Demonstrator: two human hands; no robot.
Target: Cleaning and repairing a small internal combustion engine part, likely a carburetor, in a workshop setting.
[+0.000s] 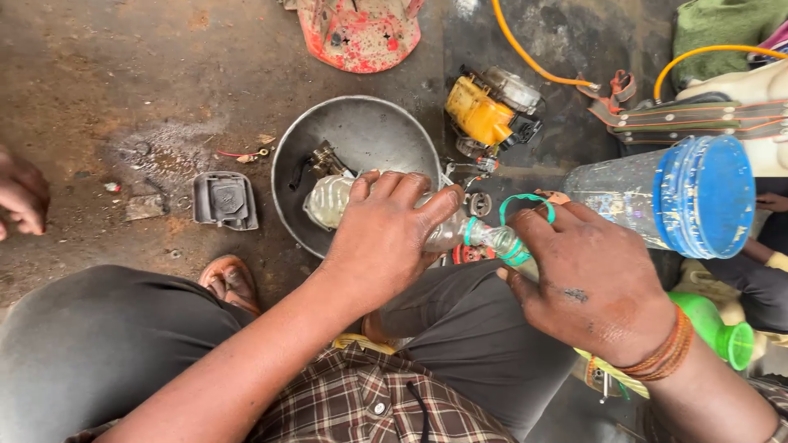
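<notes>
Left hand (382, 238) fingers wrap the clear plastic bottle (332, 201) lying over the metal bowl (369, 127); right hand (591, 283) fingers pinch its green-ringed neck (501, 239).

1. Soft, even daylight; bright, with no harsh shadows.
2. Mild glare on the round grey metal bowl (386, 131) and the clear plastic jar with a blue lid (657, 197).
3. Wide-angle bending at the edges.
4. Near clothing is slightly soft.

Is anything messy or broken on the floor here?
Yes. A grey cover lies loose on the stained floor, a red-chipped casing sits at the top, and a yellow engine lies tipped beside the metal bowl. The left hand holds a clear bottle sideways.
</notes>
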